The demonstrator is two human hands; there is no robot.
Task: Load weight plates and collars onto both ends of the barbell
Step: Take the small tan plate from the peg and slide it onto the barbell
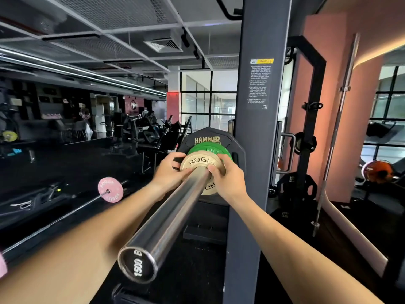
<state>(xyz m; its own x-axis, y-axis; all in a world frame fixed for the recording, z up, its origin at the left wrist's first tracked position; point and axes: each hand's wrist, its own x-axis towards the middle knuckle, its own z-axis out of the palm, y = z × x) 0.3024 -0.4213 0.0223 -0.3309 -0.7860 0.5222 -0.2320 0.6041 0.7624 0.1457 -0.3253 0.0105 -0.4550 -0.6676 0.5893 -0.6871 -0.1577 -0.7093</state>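
The chrome barbell sleeve (173,213) runs from the lower middle up toward the rack. On it sit a large black Hammer plate (208,134), a green plate (206,149) and, nearest me, a small cream Rogue plate (195,161). My left hand (169,170) grips the cream plate's left edge, thumb by the sleeve. My right hand (229,175) grips its right edge, fingers curled over the rim. No collar shows on this sleeve.
The dark grey rack upright (258,128) stands just right of the plates. A second barbell with a pink Rogue plate (110,189) lies on the floor at left. A bare bar (337,137) leans upright at right, near black plates (295,185) stored on pegs.
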